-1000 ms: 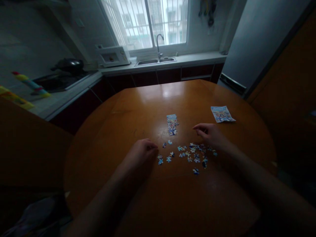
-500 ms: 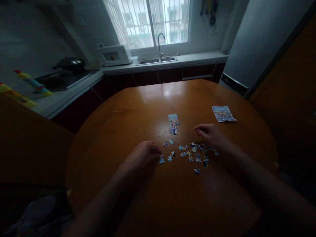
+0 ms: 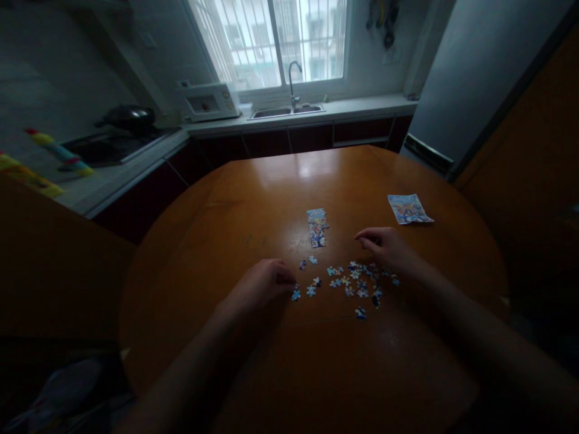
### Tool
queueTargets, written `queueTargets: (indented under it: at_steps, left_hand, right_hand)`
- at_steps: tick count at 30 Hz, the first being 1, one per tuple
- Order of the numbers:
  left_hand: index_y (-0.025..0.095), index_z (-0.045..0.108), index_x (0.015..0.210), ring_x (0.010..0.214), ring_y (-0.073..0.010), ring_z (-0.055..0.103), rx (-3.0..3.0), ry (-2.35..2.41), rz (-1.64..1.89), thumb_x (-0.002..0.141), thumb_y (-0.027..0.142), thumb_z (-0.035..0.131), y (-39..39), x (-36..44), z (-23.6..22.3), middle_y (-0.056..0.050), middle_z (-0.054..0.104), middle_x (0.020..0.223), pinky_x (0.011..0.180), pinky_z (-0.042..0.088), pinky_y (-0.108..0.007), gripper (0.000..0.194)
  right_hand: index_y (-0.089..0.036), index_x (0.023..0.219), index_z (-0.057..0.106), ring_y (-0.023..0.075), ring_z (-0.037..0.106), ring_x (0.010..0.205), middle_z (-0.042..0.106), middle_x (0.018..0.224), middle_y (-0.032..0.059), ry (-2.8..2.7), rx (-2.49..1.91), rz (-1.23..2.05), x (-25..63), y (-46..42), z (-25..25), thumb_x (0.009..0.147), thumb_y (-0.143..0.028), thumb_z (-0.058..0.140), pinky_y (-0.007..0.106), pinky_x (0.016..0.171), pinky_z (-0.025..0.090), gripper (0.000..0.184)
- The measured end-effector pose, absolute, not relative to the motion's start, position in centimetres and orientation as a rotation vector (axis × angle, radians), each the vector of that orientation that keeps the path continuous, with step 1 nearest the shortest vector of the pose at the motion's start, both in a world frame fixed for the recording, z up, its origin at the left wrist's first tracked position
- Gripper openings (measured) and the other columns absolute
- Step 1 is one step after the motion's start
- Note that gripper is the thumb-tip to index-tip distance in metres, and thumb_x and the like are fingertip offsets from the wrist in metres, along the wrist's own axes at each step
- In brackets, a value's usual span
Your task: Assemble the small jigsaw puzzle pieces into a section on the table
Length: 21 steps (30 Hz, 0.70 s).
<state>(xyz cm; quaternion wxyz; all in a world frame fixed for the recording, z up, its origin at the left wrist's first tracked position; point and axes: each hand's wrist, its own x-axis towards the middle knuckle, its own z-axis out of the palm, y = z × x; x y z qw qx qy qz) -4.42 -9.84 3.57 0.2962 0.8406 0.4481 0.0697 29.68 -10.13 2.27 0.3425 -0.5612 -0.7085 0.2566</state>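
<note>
My left hand (image 3: pixel 265 282) rests low over the table, thumb and fingers drawn together on a small puzzle piece (image 3: pixel 297 286). Just below its fingertips lies a light blue puzzle piece (image 3: pixel 295 296). Over to the right, my right hand (image 3: pixel 382 244) hovers with thumb and index finger pinched; whatever they may hold is too small to make out. Beneath and left of that hand spreads a pile of loose puzzle pieces (image 3: pixel 355 276). A partly joined puzzle strip (image 3: pixel 317 226) lies beyond both hands, its right edge uneven. Two loose pieces (image 3: pixel 312 260) sit between the strip and my left hand.
On the brown wooden table (image 3: pixel 203 241), a creased picture sheet (image 3: pixel 409 209) lies at the right. Behind the table runs a counter with a microwave (image 3: pixel 208 102) and a sink (image 3: pixel 284 112). A dark pan (image 3: pixel 129 117) sits on the stove at left.
My left hand has moved slightly right and down, and its fingertips now meet a puzzle piece. The right hand keeps its pinch in nearly the same place. The view has shifted slightly.
</note>
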Motion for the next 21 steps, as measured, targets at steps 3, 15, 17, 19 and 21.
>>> queueTargets:
  at_steps: [3,15,17,19,21]
  left_hand:
    - [0.023,0.079,0.086,0.073,-0.0167,0.064,2.25,1.181,0.167,0.082,0.035,0.07,-9.73,-4.57,3.32,-0.005,0.071,0.088,0.067,0.045,-0.024,0.016]
    - [0.022,0.078,0.086,0.074,-0.0163,0.063,2.292,1.212,0.201,0.085,0.033,0.068,-10.1,-4.1,3.79,-0.005,0.07,0.087,0.066,0.043,-0.024,0.014]
    - [0.021,0.078,0.087,0.076,-0.0169,0.063,2.279,1.225,0.238,0.086,0.032,0.068,-9.98,-4.05,3.66,-0.006,0.07,0.088,0.067,0.044,-0.024,0.015]
    - [0.019,0.078,0.089,0.078,-0.0172,0.063,2.257,1.229,0.29,0.088,0.032,0.066,-9.84,-3.97,3.44,-0.007,0.07,0.088,0.069,0.045,-0.025,0.017]
    - [0.018,0.078,0.092,0.078,-0.0172,0.063,2.239,1.233,0.352,0.091,0.032,0.063,-9.72,-3.83,3.14,-0.007,0.069,0.089,0.07,0.045,-0.025,0.02]
  right_hand:
    - [-0.021,0.097,0.078,0.0201,0.069,0.077,0.077,0.089,0.0071,-1.84,-1.458,0.677,29.7,-10.1,2.23,0.09,-0.022,0.058,0.033,0.068,0.051,0.021]
    - [-0.021,0.097,0.078,0.021,0.07,0.078,0.077,0.089,0.0082,-1.862,-1.45,0.671,29.74,-10.11,2.08,0.09,-0.025,0.058,0.033,0.068,0.052,0.021]
    - [-0.02,0.097,0.078,0.0212,0.07,0.078,0.077,0.088,0.0079,-1.857,-1.452,0.68,29.74,-10.09,2.07,0.089,-0.025,0.058,0.033,0.068,0.051,0.022]
    - [-0.019,0.096,0.077,0.0208,0.069,0.077,0.076,0.087,0.0076,-1.851,-1.449,0.683,29.72,-10.08,2.08,0.089,-0.024,0.057,0.033,0.068,0.051,0.022]
    - [-0.019,0.096,0.077,0.0202,0.069,0.076,0.076,0.087,0.0072,-1.855,-1.444,0.676,29.69,-10.08,2.09,0.09,-0.025,0.057,0.032,0.068,0.051,0.022]
